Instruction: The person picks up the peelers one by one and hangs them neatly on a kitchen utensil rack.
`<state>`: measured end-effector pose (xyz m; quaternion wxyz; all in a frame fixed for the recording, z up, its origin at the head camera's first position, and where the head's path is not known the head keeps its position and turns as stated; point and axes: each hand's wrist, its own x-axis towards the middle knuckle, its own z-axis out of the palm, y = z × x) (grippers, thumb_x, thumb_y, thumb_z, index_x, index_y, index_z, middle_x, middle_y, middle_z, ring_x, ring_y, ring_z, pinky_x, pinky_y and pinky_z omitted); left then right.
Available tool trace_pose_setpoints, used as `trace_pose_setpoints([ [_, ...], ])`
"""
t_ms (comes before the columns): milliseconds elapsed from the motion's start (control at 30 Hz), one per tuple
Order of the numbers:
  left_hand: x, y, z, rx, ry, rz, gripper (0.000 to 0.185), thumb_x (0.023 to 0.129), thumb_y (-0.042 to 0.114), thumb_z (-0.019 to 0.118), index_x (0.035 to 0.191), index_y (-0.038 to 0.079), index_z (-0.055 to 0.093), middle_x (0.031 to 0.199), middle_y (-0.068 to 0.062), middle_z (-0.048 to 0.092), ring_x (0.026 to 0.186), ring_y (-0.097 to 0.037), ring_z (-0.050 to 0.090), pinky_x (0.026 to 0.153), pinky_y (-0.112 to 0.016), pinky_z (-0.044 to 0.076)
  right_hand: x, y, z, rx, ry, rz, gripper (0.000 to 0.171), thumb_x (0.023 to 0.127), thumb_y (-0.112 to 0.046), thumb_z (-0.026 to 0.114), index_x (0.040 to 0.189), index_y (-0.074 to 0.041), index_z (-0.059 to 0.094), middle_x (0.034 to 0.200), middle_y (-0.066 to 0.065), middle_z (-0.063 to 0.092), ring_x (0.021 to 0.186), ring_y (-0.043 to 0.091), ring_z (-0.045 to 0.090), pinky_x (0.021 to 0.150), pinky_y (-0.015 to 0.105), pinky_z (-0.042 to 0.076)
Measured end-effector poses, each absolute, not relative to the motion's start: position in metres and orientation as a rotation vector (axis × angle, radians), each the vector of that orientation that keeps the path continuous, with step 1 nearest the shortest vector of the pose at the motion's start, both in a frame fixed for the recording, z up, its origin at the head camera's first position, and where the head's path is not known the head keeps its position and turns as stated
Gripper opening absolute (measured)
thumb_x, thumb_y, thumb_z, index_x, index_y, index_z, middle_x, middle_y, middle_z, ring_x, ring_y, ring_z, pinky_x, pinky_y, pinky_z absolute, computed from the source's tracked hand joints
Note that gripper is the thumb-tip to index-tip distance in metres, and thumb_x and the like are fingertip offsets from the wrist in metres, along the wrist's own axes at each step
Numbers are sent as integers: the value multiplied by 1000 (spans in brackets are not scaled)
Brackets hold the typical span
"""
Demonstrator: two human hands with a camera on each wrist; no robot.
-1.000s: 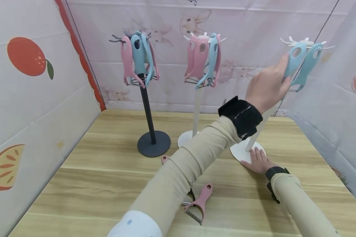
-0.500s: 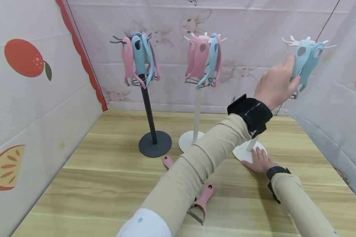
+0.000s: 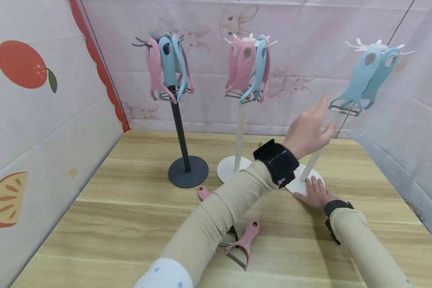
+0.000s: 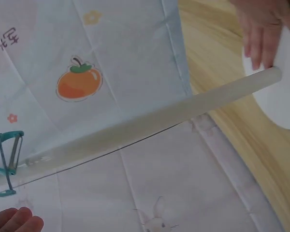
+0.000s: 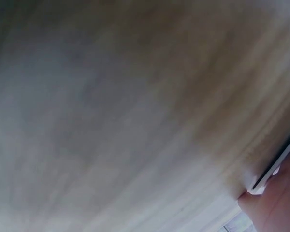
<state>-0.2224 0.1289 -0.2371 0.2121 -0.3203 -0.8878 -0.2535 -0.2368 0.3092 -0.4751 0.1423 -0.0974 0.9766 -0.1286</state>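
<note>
- My left hand (image 3: pixel 307 132) is raised in the air in front of the white stand's pole (image 3: pixel 311 166), with my forearm stretched up and across from the lower middle of the head view.
- Its fingers are loose and lightly curved, and it grips nothing; the fingertips point up toward the blue peelers (image 3: pixel 367 78), but stay apart from them.
- Those two blue peelers hang side by side from the pegs at the top of the white stand, blades down, above and to the right of my left hand.
- In the left wrist view only my fingertips (image 4: pixel 14 222) show at the bottom corner, with a blue peeler's blade end (image 4: pixel 5 162) just above them and the pole running slantwise across.
- My right hand (image 3: pixel 315 193) lies flat, palm down, on the white stand's round base (image 3: pixel 299 185), fingers straight and pressing on it, right beside the foot of the pole.
- My right forearm comes in low from the bottom right, close to the wooden table (image 3: pixel 129 224).
- The right wrist view is mostly a blur of table grain, with the edge of the base and a bit of my hand at the corner.
- A pink peeler (image 3: pixel 243 244) lies on the table near my left elbow.
- Two more stands, one dark (image 3: pixel 181 132) and one white (image 3: pixel 239 132), hold pink and blue peelers further left.
</note>
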Motion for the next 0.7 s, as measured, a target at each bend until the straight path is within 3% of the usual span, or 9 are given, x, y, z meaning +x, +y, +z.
trace_pose_setpoints([
  [233,-212,99,-278,-903,-2427,-843,63,89,19,56,142,0,26,138,-11,41,122,-16,43,96,-15,32,-236,307,-473,-275,2786,-401,109,81,-75,29,134,18,11,138,43,-1,124,59,-3,92,72,9],
  [467,-197,61,-310,-874,-2515,-771,53,87,19,57,134,2,42,131,-11,49,113,-18,52,85,-20,45,-237,307,-475,-261,2771,-400,105,83,-71,32,135,18,9,139,41,-2,125,58,-3,92,72,8],
  [700,-185,15,-343,-788,-2638,-829,48,86,19,56,130,4,49,129,-10,51,117,-20,50,91,-29,43,-237,309,-472,-259,2740,-431,119,74,-82,26,135,18,7,139,41,-5,125,57,-7,93,72,5],
])
